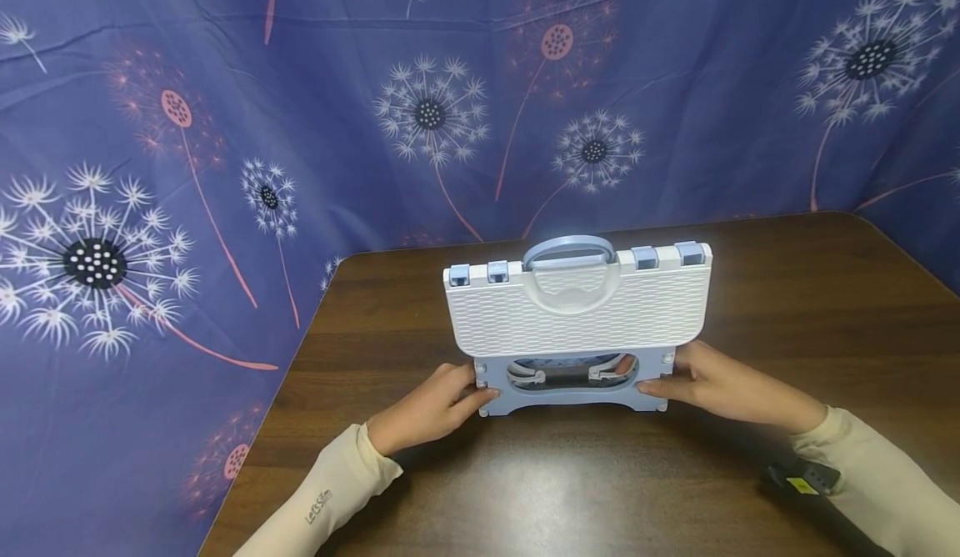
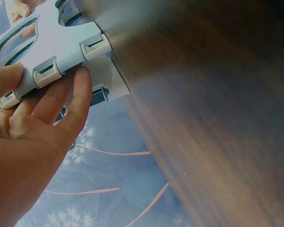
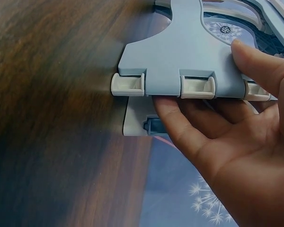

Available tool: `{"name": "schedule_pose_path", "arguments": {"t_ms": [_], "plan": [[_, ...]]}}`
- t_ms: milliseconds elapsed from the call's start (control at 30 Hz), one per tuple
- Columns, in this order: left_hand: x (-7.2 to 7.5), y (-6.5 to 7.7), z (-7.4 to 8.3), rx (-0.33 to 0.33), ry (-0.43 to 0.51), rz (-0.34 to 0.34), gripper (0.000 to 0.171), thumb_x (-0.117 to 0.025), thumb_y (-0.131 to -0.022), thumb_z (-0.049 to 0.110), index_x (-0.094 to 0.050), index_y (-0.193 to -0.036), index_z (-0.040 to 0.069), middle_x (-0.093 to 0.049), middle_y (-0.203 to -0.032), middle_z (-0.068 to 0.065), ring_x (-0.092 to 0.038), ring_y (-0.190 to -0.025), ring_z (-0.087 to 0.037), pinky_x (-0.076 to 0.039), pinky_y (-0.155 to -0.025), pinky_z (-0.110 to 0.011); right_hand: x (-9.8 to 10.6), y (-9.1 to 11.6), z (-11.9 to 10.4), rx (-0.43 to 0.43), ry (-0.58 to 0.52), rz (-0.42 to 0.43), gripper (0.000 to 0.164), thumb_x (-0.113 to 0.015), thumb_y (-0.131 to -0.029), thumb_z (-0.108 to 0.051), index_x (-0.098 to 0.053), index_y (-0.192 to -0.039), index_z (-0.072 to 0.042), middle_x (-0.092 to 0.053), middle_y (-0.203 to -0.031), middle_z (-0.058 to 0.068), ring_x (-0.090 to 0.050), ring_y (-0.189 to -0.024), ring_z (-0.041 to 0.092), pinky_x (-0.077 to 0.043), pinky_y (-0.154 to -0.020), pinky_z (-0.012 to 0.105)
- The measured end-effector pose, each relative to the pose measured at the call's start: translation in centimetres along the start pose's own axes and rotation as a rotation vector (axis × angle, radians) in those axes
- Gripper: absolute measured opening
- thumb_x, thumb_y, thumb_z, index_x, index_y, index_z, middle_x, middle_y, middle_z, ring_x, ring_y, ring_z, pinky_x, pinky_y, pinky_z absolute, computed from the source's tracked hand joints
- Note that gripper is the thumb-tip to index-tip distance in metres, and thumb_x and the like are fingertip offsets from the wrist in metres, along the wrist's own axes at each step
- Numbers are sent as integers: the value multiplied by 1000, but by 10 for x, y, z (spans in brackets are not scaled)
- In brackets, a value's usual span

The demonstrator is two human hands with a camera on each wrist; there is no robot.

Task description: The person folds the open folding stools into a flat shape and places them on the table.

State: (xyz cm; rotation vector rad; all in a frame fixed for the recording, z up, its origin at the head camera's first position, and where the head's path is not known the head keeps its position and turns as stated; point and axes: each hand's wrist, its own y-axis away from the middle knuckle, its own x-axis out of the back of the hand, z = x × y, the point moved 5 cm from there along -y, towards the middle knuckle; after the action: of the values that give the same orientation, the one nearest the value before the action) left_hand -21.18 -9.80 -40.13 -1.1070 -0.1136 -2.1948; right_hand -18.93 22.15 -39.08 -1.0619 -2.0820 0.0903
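A white and light-blue plastic folding stool (image 1: 495, 319) stands on the table, partly unfolded. Its white textured top panel hangs above a blue leg panel (image 1: 577, 396) with an oval cutout, and a blue carry handle (image 1: 568, 243) loops from the upper edge. My left hand (image 1: 431, 407) grips the leg panel's left side, thumb in front and fingers behind the hinged edge. On the opposite side my right hand (image 1: 720, 382) holds the panel likewise. White hinge pieces (image 3: 197, 87) line that edge in the right wrist view. Pale folding struts (image 1: 611, 371) show through the cutout.
The brown wooden table (image 1: 375, 307) carries the stool. A blue dandelion-print cloth (image 1: 330, 140) hangs behind and to the left. Beside the right sleeve lies a small black device (image 1: 813, 475) with a yellow label; whether it is fixed to the sleeve I cannot tell.
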Motion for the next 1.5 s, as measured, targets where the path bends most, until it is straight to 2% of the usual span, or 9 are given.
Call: {"name": "schedule_pose_path", "arguments": {"t_ms": [300, 633, 900, 1267, 1500], "plan": [[0, 0, 0, -4, -1, 4, 11, -55, -104, 20, -58, -110, 11, -44, -69, 12, -37, -55, 3, -34, -51, -15, 0, 0, 2, -35, -10, -10, 34, -67, -92, 2, -60, -124, -8, -67, -113, 0, -60, -89, 8, -50, -73, 24], [0, 0, 1, -4, -12, 8, 13, -55, -104, 21, -57, -111, 11, -44, -69, 12, -38, -57, 3, -34, -51, -15, 1, -1, 0, -18, -10, -13, 33, -66, -92, 4, -62, -123, -8, -68, -113, 1, -61, -90, 9, -50, -74, 24], [0, -2, 1, 2, -10, 6, 10, -56, -104, 21, -57, -105, 11, -43, -69, 12, -37, -56, 3, -33, -51, -15, 1, 0, 2, -58, -27, -16, 39, -66, -93, 2, -54, -130, 1, -67, -109, 2, -61, -83, 9, -50, -68, 26], [0, -1, 1, -12, -8, 6, 10, -56, -103, 19, -58, -108, 10, -45, -71, 11, -39, -58, 3, -35, -52, -15, 1, -1, 1, -13, -7, -16, 36, -66, -93, 4, -58, -127, -4, -66, -117, 1, -61, -95, 10, -50, -77, 23], [-1, -1, 1, -1, -4, 6, 9, -57, -103, 19, -58, -107, 11, -46, -71, 12, -40, -59, 3, -36, -53, -15, 2, 1, 5, -45, -6, 8, 54, -67, -92, 3, -48, -141, -7, -60, -122, 5, -57, -88, 9, -48, -69, 25]]}}
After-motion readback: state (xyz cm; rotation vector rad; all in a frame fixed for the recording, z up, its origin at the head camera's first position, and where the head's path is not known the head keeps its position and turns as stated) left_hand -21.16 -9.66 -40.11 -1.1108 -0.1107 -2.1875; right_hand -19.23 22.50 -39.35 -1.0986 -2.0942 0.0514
